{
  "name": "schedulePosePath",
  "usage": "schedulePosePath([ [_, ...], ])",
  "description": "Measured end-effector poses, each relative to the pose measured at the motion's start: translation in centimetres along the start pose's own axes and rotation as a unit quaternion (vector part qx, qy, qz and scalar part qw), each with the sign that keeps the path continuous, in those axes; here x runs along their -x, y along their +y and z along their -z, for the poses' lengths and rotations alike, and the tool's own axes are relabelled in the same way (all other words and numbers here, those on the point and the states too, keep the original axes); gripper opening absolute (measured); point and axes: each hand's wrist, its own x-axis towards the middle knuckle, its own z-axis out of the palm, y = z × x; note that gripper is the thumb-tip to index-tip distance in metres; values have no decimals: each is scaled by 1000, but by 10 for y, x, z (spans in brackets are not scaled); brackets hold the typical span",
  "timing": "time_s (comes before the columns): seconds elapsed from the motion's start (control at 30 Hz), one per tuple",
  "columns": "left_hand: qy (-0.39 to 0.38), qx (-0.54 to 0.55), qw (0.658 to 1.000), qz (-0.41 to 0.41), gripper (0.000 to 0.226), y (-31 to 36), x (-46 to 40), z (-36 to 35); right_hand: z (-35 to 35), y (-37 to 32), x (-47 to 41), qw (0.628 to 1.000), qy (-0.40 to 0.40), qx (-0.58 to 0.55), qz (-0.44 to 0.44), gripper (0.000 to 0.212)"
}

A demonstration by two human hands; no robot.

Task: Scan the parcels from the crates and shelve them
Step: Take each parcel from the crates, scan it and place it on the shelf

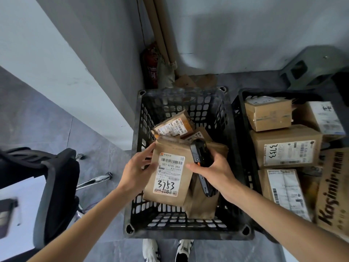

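Left hand (135, 172) pinches the left edge of the kraft parcel marked 3753 (168, 174), fingers curled on it — parcel held up over the black crate (139, 214), near-left part, label facing up, long axis running near-to-far. Right hand (213, 173) wraps the handheld scanner (201, 163), grip closed round its body, just right of the label & touching the parcel. Barcode lies left of the scanner head — likely needs tilting over. More parcels (174, 126) by the far wall.
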Motion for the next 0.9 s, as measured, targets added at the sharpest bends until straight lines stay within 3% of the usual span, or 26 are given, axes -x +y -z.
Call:
schedulePosePath([
  [0.27,-13,63,993,-95,72,63,-2,26,34,-92,10,997,35,-36,65,30],
  [0.57,-27,121,969,-216,76,187,15,75,79,-220,53,984,97,-67,135,34],
  [0.9,-51,189,952,-235,73,273,49,110,113,-312,121,979,93,-57,175,34],
])
